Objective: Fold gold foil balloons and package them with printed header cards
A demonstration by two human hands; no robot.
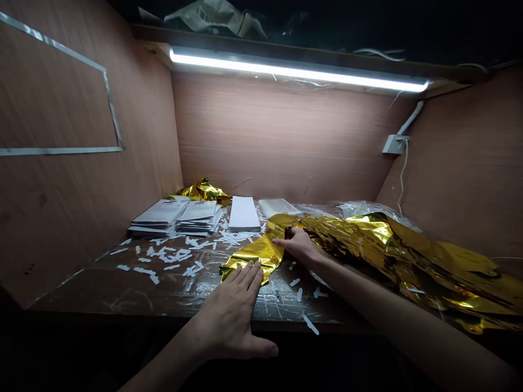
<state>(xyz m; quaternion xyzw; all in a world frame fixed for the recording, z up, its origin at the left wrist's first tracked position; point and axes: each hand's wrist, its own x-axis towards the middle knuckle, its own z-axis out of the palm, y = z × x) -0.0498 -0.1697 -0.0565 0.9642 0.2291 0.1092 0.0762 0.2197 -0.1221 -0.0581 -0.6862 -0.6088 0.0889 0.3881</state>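
Note:
A crinkled sheet of gold metallic foil spreads over the right of the table and narrows to a folded strip. My left hand lies flat and open near the table's front edge, its fingertips resting on the end of that strip. My right hand sits farther back on the foil, its fingers curled over a fold and holding it. My right forearm lies beside the foil's near edge.
Two stacks of printed leaflets and a white paper stack stand at the back, beside a clear plastic packet and crumpled gold foil. White paper scraps litter the plastic-covered table between wooden walls.

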